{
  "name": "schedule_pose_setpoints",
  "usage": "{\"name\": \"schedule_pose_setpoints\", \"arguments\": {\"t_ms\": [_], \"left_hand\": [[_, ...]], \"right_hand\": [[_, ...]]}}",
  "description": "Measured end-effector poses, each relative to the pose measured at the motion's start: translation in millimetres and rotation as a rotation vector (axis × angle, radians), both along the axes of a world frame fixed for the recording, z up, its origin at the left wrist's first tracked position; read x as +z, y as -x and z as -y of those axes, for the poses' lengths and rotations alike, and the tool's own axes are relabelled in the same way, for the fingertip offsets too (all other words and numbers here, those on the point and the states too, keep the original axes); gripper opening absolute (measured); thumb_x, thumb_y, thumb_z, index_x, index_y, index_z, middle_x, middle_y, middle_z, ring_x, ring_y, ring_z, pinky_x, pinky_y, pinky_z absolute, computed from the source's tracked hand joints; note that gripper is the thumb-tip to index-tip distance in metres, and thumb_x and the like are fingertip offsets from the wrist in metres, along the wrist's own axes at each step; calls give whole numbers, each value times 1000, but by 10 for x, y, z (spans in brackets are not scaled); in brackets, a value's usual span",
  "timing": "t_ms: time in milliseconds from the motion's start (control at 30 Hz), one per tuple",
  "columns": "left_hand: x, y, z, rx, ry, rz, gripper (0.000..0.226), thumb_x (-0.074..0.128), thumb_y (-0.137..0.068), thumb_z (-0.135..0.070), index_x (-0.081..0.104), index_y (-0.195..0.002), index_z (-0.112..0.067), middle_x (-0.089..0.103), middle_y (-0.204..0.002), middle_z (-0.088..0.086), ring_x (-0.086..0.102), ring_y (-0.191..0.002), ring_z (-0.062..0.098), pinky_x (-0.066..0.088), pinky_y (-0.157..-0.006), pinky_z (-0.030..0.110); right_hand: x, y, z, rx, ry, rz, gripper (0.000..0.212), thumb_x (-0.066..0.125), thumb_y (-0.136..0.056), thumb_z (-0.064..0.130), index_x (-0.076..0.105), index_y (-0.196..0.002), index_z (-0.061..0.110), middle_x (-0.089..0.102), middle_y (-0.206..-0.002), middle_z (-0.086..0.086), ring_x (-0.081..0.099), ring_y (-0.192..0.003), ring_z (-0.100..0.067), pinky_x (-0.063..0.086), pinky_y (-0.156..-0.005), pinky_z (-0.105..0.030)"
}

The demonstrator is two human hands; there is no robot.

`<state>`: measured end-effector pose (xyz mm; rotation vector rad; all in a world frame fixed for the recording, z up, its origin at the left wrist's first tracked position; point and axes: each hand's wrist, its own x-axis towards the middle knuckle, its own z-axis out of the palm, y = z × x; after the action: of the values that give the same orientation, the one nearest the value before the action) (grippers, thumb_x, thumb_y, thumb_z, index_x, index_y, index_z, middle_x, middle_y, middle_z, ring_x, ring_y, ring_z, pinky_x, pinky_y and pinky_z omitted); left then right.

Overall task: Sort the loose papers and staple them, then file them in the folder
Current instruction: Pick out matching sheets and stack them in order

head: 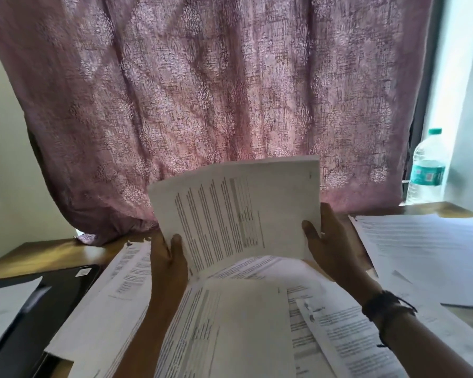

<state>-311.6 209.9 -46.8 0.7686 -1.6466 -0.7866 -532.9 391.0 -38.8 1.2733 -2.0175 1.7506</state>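
Observation:
I hold a stack of printed papers (pixel 238 211) upright above the desk, text turned sideways. My left hand (pixel 167 264) grips its lower left edge, thumb in front. On the lower right edge my right hand (pixel 329 248) is closed, thumb on the front sheet. Loose printed sheets (pixel 230 328) lie spread under my arms. More sheets (pixel 426 246) lie at the right. A black folder (pixel 49 298) lies at the left with a sheet (pixel 3 304) on it. No stapler is visible.
The wooden desk (pixel 49 255) shows at the far left and far right. A pink patterned curtain (pixel 216 91) hangs close behind the desk. A clear water bottle (pixel 428 170) with a green cap stands at the back right corner.

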Motion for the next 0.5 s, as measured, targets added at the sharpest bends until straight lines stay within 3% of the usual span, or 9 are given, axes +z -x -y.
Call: {"name": "schedule_pose_setpoints", "arguments": {"t_ms": [67,133,267,400,500], "left_hand": [[-83,7,24,30,-75,110,50,41,-81,-63,49,-113,-25,64,-109,2,62,-98,22,51,-87,46],[-166,36,-2,-36,-210,204,56,43,-82,-58,50,-119,-18,63,-117,7,61,-107,26,49,-95,51],[-170,70,-25,-100,-237,201,30,50,-98,-21,53,-125,-7,62,-122,12,59,-113,29,48,-98,48],[-59,-6,-33,-197,-343,24,18,52,-97,-16,64,-111,-16,72,-102,3,69,-95,21,58,-80,39],[3,-74,3,-264,-544,-98,14,55,-96,-14,66,-104,-12,74,-90,2,73,-77,14,59,-57,28]], "right_hand": [[-95,-1,10,51,-52,34,44,57,-94,7,36,-132,7,51,-114,3,54,-102,-15,54,-84,-34],[-194,8,8,80,-157,83,59,61,-91,8,28,-141,8,46,-119,4,49,-108,-13,46,-89,-29],[-222,75,22,40,-224,127,54,63,-88,4,43,-137,10,57,-116,1,55,-105,-15,46,-85,-28],[-128,97,0,140,-210,234,43,63,-87,-2,53,-127,12,63,-107,6,63,-98,-12,57,-78,-25],[-42,60,-80,333,-142,535,41,61,-88,-7,53,-123,12,64,-110,-7,66,-93,-20,59,-61,-27]]}}
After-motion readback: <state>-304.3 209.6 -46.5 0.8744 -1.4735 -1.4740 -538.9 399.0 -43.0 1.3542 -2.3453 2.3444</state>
